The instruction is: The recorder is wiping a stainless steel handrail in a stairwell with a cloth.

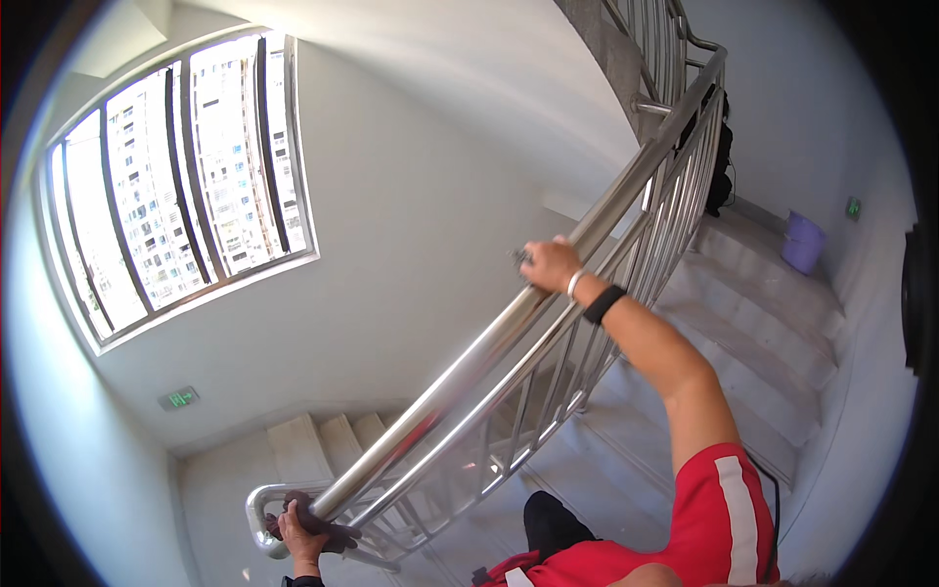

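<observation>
A round, polished stainless-steel handrail (455, 374) slants across the middle of the view. On its upper stretch lies my right hand (552, 265), with a small grey wad (521, 258) showing past the fingers; its material is too blurred to tell. At the lower end, close to the bend of the rail, my left hand (299, 532) presses a dark brown cloth (323, 527) around the tube. The cloth hangs over both sides of the rail.
Stone steps (741, 337) climb on the right, where a purple bucket (802, 242) stands. A dark-clothed person (722, 158) is partly hidden behind the upper balusters. More steps (341, 440) descend beyond the rail. A barred window (183, 183) fills the upper left wall.
</observation>
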`<state>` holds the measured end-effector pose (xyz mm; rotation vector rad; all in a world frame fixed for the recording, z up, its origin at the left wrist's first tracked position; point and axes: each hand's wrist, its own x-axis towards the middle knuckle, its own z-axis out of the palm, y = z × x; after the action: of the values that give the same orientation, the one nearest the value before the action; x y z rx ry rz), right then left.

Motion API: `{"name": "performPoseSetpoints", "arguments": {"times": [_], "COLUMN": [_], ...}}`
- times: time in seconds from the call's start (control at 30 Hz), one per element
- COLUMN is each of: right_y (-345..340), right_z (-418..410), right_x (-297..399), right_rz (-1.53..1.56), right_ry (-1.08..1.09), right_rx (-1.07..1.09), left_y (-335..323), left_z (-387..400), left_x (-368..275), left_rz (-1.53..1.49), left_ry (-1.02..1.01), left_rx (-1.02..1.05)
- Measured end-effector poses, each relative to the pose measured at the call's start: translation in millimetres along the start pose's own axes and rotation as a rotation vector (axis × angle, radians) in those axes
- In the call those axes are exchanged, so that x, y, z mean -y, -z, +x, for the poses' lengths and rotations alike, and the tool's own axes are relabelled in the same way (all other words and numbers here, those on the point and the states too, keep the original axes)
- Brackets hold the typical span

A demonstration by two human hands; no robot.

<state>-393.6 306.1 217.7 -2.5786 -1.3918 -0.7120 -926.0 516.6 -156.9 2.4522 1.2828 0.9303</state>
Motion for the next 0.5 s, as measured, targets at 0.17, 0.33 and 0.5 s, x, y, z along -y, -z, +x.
{"name": "performPoseSetpoints", "arguments": {"times": [0.17,0.33,0.5], "right_y": [-36.9,-55.8,-57.2], "right_z": [-54.9,-63.2,-66.3], "right_x": [49.8,48.7,50.4], "right_rz": [0.328,0.603,0.708], "right_ry": [0.257,0.454,0.412], "right_rx": [-0.270,-0.503,-0.549], "left_y": [-10.5,-4.2,2.9], "left_z": [1.6,10.9,36.1], "left_x": [14.5,12.7,-84.2], "left_rz": [-0.044,-0.341,-0.092], "left_ry": [-0.090,-0.114,-0.322], "left_rx": [-0.057,0.172,0.109]}}
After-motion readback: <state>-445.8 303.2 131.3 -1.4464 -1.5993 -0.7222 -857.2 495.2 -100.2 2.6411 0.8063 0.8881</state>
